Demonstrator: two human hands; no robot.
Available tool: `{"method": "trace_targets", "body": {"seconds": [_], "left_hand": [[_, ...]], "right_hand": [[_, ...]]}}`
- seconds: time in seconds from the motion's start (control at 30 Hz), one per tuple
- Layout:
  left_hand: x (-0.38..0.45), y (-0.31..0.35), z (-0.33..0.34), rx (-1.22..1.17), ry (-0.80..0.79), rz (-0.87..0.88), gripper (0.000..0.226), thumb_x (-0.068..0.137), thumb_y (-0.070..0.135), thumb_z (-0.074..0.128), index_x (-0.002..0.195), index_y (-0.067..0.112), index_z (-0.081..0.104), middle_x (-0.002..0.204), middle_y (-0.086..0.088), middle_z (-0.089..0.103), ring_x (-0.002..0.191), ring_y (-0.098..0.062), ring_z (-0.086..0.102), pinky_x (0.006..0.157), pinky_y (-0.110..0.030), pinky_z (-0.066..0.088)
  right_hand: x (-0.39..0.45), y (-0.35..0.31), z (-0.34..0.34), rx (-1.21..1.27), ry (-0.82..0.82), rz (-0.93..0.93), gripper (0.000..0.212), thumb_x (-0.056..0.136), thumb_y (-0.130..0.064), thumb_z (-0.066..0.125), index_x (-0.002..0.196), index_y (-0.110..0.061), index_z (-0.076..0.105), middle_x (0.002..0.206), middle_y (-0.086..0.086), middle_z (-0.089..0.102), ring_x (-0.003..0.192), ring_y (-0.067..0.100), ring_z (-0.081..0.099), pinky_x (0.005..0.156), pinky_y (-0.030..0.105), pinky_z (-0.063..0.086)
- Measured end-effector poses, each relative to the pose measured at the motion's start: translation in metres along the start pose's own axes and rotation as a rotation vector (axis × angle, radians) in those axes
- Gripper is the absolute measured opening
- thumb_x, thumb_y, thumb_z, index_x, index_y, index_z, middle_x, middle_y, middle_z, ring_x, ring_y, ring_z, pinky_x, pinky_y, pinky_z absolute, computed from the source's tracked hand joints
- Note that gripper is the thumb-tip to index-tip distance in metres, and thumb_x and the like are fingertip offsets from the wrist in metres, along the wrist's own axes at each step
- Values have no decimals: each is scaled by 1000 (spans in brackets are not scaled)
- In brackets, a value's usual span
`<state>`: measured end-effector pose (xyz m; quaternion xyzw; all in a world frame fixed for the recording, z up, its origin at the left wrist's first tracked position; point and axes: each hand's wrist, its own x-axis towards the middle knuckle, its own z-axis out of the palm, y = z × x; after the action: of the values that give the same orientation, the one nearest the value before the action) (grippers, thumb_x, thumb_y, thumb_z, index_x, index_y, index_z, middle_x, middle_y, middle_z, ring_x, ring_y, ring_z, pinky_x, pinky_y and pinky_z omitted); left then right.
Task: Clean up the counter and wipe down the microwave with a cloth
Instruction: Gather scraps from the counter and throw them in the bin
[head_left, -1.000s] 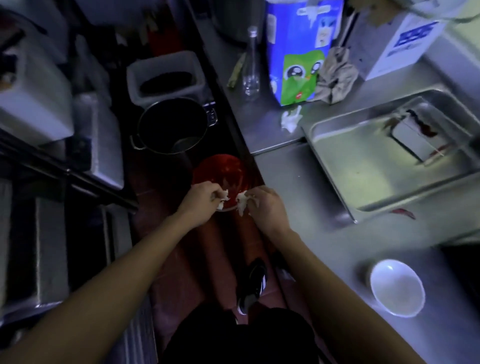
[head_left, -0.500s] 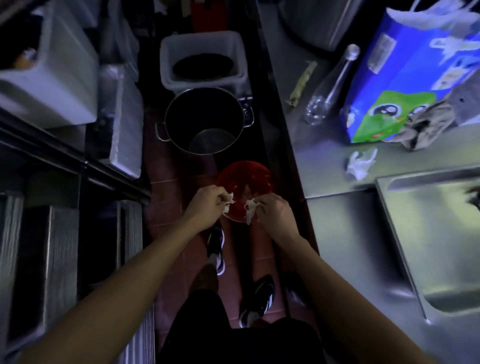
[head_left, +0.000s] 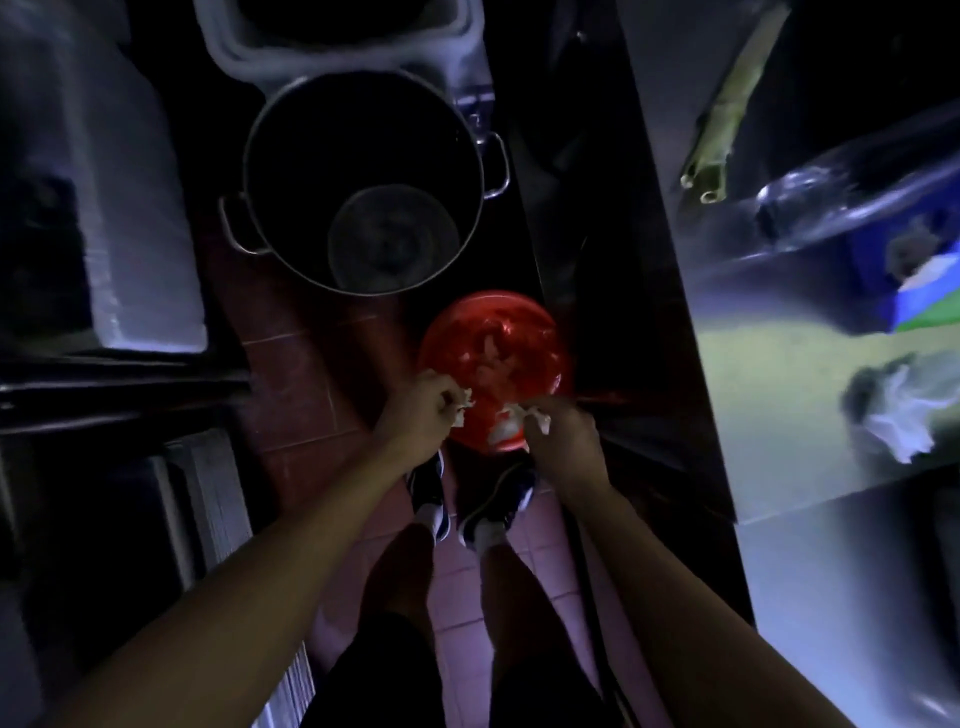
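Dim light, view looking steeply down at the floor aisle. Far left: a pale boxy container (head_left: 130, 208) is sitting on dark shelving; details are lost in shadow. Next, a large steel stockpot (head_left: 363, 182) is standing on the red floor tiles (head_left: 306, 384), its two side handles showing and a smaller round shape lying inside at the bottom. Just behind it, the rim of a white bin (head_left: 337, 36) is showing at the top edge.

Centre: a red bucket (head_left: 493, 353) is sitting on the floor just in front of the stockpot, with pale scraps lying inside. Left hand (head_left: 421, 415) is hovering over the bucket's near left rim, fingers curled and pinching a small white paper scrap (head_left: 461, 402). Right hand (head_left: 563, 441) is hovering over the near right rim, fingers curled round another crumpled white scrap (head_left: 537, 420). The two hands are near each other but apart. Below them, two dark shoes (head_left: 467, 493) are standing on the tiles.

Right: the steel surface (head_left: 779, 364) is running along the aisle. On it, a greenish strip (head_left: 722, 130) is lying toward the far end, a clear glass bottle (head_left: 831, 197) is blurring across beside a blue and green bag (head_left: 930, 291), and a crumpled white tissue (head_left: 904, 415) is lying nearer, well apart from the hands. No wiping cloth or microwave can be made out.
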<state>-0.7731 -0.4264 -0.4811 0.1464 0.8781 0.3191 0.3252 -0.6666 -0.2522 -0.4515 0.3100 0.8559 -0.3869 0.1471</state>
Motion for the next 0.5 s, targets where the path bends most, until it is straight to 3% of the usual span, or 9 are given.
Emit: {"method": "trace_targets", "body": {"seconds": [0.17, 0.37, 0.5], "left_hand": [[57, -33, 39, -37, -48, -66, 18, 86, 3, 60, 88, 15, 74, 97, 3, 72, 79, -5, 66, 68, -9, 44], [115, -85, 91, -97, -118, -24, 21, 88, 3, 56, 77, 17, 68, 81, -3, 76, 75, -9, 71, 71, -14, 50], [146, -116, 127, -37, -116, 9, 14, 90, 7, 61, 87, 14, 73, 95, -3, 76, 89, -13, 70, 84, -22, 50]], "right_hand": [[55, 38, 41, -1, 6, 43, 22, 91, -14, 61, 109, -17, 73, 109, 2, 73, 94, 16, 67, 77, 19, 43], [119, 97, 97, -60, -6, 86, 27, 92, -13, 62, 118, -17, 68, 120, 5, 68, 107, 23, 65, 86, 29, 51], [152, 125, 129, -97, -23, 126, 28, 93, -16, 63, 120, -16, 65, 122, 5, 67, 110, 23, 64, 88, 35, 54]]}}
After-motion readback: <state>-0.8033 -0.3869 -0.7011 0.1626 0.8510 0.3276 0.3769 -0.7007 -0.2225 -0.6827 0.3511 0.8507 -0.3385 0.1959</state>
